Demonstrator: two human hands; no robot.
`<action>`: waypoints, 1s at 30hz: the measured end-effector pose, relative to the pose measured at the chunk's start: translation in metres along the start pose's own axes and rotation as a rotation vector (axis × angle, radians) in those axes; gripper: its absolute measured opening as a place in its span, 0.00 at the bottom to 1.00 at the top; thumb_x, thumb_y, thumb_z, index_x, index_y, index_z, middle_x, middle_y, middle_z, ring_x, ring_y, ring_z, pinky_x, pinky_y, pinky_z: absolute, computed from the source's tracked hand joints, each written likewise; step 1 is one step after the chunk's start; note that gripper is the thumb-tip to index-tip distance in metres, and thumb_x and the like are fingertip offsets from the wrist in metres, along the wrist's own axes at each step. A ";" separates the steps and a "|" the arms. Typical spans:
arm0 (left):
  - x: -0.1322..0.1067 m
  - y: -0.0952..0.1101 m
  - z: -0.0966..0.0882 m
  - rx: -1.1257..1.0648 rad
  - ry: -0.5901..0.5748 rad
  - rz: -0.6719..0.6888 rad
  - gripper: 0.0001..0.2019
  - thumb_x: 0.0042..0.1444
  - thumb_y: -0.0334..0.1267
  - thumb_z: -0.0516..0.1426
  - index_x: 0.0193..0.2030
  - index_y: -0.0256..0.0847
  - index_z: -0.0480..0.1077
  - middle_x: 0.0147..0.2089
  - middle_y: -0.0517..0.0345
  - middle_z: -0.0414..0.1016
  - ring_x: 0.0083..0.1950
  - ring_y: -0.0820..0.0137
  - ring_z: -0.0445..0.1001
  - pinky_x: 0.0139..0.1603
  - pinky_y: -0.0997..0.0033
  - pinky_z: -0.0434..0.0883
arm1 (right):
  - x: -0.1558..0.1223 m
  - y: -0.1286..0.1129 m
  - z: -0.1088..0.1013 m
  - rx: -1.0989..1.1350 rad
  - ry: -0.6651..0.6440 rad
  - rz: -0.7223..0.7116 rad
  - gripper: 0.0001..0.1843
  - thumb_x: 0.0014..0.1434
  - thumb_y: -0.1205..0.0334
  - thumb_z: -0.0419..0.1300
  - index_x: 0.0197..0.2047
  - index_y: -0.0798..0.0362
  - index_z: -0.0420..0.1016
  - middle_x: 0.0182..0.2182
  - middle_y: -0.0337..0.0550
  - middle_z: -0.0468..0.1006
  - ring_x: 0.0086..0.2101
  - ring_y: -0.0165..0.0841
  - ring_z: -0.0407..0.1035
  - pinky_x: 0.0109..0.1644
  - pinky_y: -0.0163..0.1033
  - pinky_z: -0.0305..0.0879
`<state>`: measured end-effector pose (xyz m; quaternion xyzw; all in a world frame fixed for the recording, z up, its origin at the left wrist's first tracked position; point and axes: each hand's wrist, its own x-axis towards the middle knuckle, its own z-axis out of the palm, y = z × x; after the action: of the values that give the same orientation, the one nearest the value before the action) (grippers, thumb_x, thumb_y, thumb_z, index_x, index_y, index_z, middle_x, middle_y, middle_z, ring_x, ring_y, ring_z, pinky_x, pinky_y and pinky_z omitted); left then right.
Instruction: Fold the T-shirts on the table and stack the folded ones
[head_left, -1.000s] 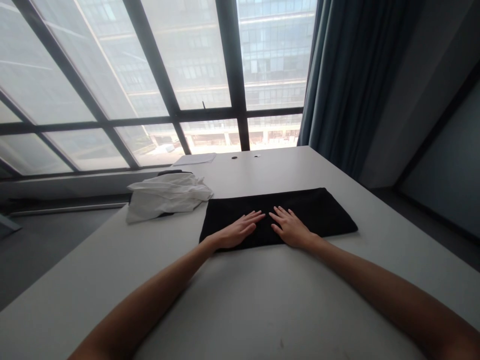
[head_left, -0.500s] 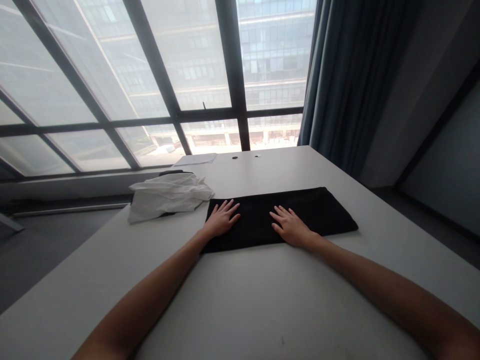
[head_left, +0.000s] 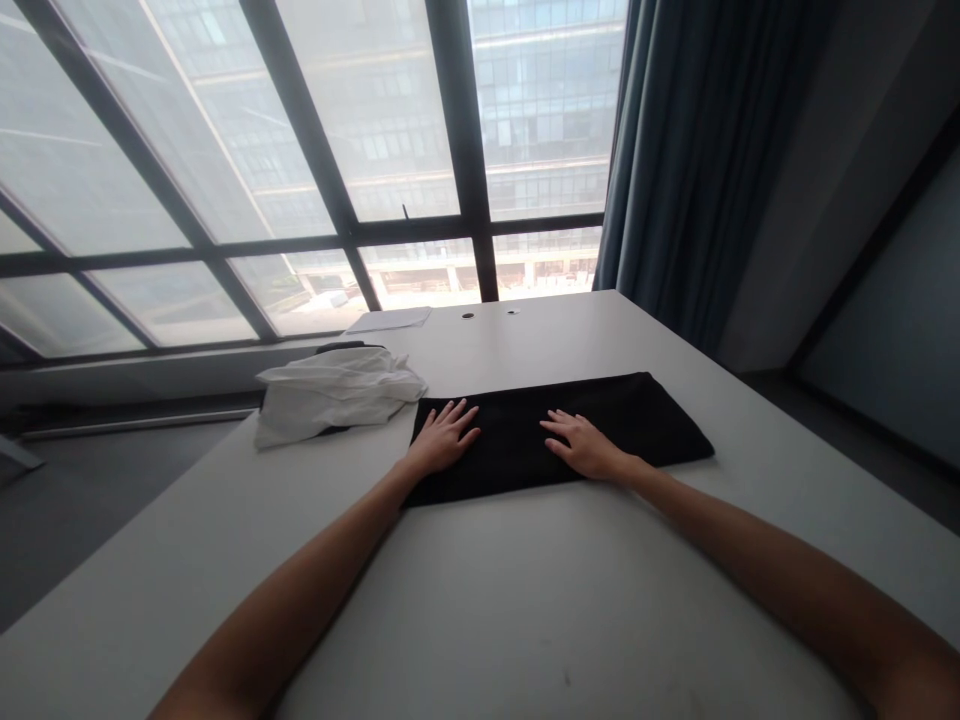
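Observation:
A black folded cloth (head_left: pixel 517 440), perhaps a garment, lies flat in a long strip across the white table (head_left: pixel 480 580). My left hand (head_left: pixel 442 440) rests palm down on its left end, fingers spread. Near the middle of the strip, my right hand (head_left: pixel 583 445) also lies palm down with its fingers stretched toward the left. Neither hand grips the fabric. Just left of the strip is a crumpled white cloth (head_left: pixel 337 390), with something dark showing beneath its edges.
At the far edge of the table lies a flat white sheet (head_left: pixel 388 319). Two small round fittings, one dark (head_left: pixel 468 316) and one partly white (head_left: pixel 514 312), are beside it. Windows (head_left: pixel 405 110) rise behind the table, and a blue-grey curtain (head_left: pixel 675 180) hangs at right.
My right hand has shifted slightly up, away from the near edge of the black cloth, and its fingers lie flatter. My left hand has stayed put on the cloth.

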<state>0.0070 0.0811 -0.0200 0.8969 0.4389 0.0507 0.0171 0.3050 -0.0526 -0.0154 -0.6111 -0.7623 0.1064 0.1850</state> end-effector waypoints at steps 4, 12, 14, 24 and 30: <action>0.000 0.001 -0.001 0.008 -0.008 -0.002 0.31 0.70 0.57 0.42 0.76 0.49 0.51 0.78 0.54 0.42 0.78 0.54 0.40 0.73 0.41 0.42 | 0.007 0.040 -0.017 -0.141 0.178 0.077 0.31 0.69 0.53 0.47 0.72 0.54 0.58 0.72 0.52 0.53 0.71 0.41 0.45 0.73 0.53 0.41; -0.001 0.003 -0.001 0.026 -0.008 0.002 0.32 0.70 0.57 0.42 0.76 0.48 0.51 0.78 0.54 0.43 0.78 0.54 0.40 0.73 0.41 0.42 | 0.007 0.111 -0.022 -0.280 0.115 0.366 0.32 0.71 0.49 0.43 0.71 0.55 0.59 0.72 0.55 0.54 0.71 0.45 0.45 0.71 0.61 0.41; -0.001 0.003 -0.002 0.034 -0.012 -0.002 0.31 0.70 0.57 0.41 0.76 0.49 0.50 0.78 0.54 0.42 0.78 0.54 0.40 0.73 0.41 0.43 | 0.008 0.110 -0.019 -0.295 0.129 0.365 0.32 0.71 0.50 0.44 0.71 0.55 0.59 0.71 0.55 0.54 0.70 0.46 0.46 0.71 0.61 0.42; -0.002 0.004 -0.003 0.051 -0.017 -0.012 0.31 0.71 0.57 0.41 0.76 0.49 0.51 0.78 0.55 0.42 0.78 0.55 0.41 0.74 0.42 0.43 | 0.009 0.107 -0.020 -0.286 0.134 0.364 0.31 0.71 0.50 0.44 0.71 0.55 0.59 0.71 0.55 0.54 0.70 0.46 0.46 0.71 0.62 0.43; -0.001 0.003 -0.002 0.051 -0.008 -0.006 0.31 0.70 0.57 0.42 0.76 0.49 0.51 0.78 0.56 0.42 0.78 0.54 0.40 0.73 0.41 0.44 | 0.009 0.108 -0.019 -0.284 0.138 0.365 0.31 0.71 0.50 0.44 0.71 0.55 0.59 0.71 0.55 0.55 0.70 0.46 0.46 0.71 0.61 0.43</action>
<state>0.0085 0.0780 -0.0179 0.8959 0.4428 0.0358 -0.0037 0.4072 -0.0197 -0.0389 -0.7643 -0.6322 -0.0122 0.1266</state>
